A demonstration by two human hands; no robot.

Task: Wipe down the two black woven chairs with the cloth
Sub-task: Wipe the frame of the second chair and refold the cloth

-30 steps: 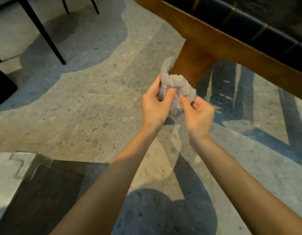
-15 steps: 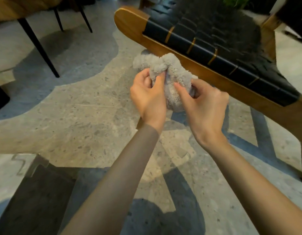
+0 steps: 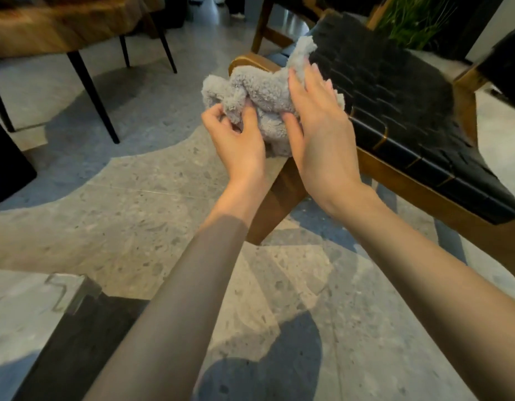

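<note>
Closest to me, both bare forearms reach out over the speckled floor. The left hand has its fingers curled in, pinching a fold of the cloth. The right hand lies over the other side, fingers long across the top and thumb tucked in, so the cloth is clamped between them. The cloth is a grey, fluffy bundle, bunched and twisted, held at the front corner of the chair; whether it touches the wood I cannot tell.

I'd say the wiping itself has not begun; this looks like getting the cloth ready. To do it well, shake out the twist and fold it into a flat pad that fills the right palm. A lump would only skim the tops of the weave. Then start at this near corner and along the wooden rail, working with the straps and pressing into the gaps where dust sits.

Farther back stand a wooden table and a green plant. I cannot pick out the second chair for certain.
</note>
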